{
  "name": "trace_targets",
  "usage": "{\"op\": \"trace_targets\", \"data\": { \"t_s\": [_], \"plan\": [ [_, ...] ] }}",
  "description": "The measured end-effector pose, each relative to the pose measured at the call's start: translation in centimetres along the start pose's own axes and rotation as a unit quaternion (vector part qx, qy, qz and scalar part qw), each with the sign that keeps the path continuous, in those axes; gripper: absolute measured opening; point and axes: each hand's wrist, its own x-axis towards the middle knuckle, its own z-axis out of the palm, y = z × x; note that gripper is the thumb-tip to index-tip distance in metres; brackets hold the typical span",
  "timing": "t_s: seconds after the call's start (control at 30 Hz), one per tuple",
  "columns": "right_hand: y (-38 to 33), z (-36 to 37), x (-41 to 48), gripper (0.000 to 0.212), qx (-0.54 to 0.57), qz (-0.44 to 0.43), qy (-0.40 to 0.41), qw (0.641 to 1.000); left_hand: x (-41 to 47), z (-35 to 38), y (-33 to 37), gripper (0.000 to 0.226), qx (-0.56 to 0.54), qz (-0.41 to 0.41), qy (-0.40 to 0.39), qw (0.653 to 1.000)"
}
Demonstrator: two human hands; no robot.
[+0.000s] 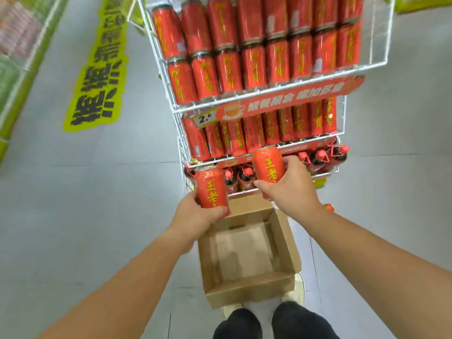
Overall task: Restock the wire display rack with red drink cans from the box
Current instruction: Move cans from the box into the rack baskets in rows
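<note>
At the far left edge runs a green-edged shelf, its goods a blur. Next to it a yellow floor sticker with black characters lies flat on the grey floor.

The left grip comes up from the lower left and holds a red can, thumb on the near face and fingers wrapped round the far side. This can stands nearly upright, yellow characters facing the camera, in front of the left end of the rack's lowest tier and above the far left corner of the box.

The white wire display rack fills the upper middle. Its top tier carries stocked cans two layers high, packed side by side. Below that hangs a white price tag and a red banner with a teacup picture. The middle tier holds another row of cans (all with the same red and yellow label). On the lowest tier stand dark bottles with red caps.

The cardboard box sits open on the floor just before the rack, its bare brown bottom showing.

The right grip holds a second can from its right side, thumb under the near lower edge and fingers curled behind. That can tilts slightly left and sits in front of the front rail between the middle and lowest tiers, above the box's far edge.

At the bottom, pale shoes touch the box's near wall, under dark trouser legs.
</note>
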Motion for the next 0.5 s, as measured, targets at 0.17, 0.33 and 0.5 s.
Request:
{"op": "trace_targets", "data": {
  "t_s": [0.17,0.33,0.5],
  "plan": [
    [-7.8,-6.1,-2.2,0.063,0.012,-0.051,0.053,0.997,-4.5,-2.6,8.5,0.055,-0.003,0.063,-0.013,0.998],
    [-14.5,-10.6,-3.3,0.069,0.008,-0.095,0.101,0.990,-7.9,-4.5,14.9,0.045,0.002,0.131,-0.010,0.991],
    [-19.3,-13.3,-3.6,0.073,0.019,-0.113,0.128,0.985,-9.4,-5.6,20.0,0.066,-0.001,0.182,-0.037,0.983]
  ]
}}
